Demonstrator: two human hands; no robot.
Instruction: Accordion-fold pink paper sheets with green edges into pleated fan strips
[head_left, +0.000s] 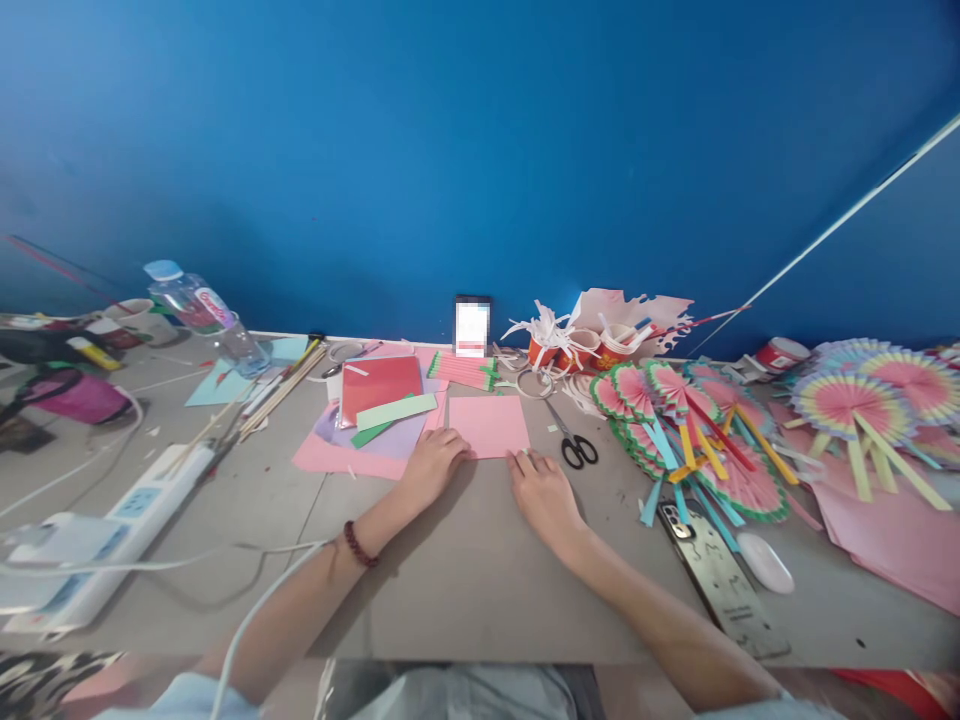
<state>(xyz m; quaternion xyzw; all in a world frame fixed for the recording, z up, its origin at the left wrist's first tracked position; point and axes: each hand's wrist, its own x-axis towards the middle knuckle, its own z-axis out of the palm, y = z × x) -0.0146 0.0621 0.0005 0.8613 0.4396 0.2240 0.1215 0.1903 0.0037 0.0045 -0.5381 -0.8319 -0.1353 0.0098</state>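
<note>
A pink square sheet of paper (489,425) lies flat on the grey table (450,570) in front of me. My left hand (431,465) rests at the sheet's near left corner, its fingers curled and pinching the paper's edge. My right hand (541,490) touches the near right corner with its fingertips pressed on the edge. A red bead bracelet (360,545) sits on my left wrist. Black-handled scissors (574,440) lie just right of the sheet.
Stacked red, green and pink sheets (379,410) lie to the left. Finished paper fans (690,440) spread at the right, with a phone (720,580) and a white mouse (765,562). Paper cups (577,348), a water bottle (202,310) and a power strip (112,530) stand around.
</note>
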